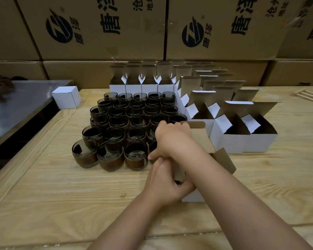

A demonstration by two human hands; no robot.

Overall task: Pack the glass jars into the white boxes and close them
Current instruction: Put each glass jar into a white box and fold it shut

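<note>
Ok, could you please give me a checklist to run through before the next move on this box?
1. Flaps of the box open: ok, two brown flaps stand clear.
2. A jar seated inside: cannot tell, the hands cover the mouth.
3. Grip of the left hand on the box: ok, its fingers curl round the near wall.
4. The right hand free to fold flaps: cannot tell, what its fingers hold is hidden.
5. The jars to pack upright: ok.
6. The open boxes ready on the right: ok.
</note>
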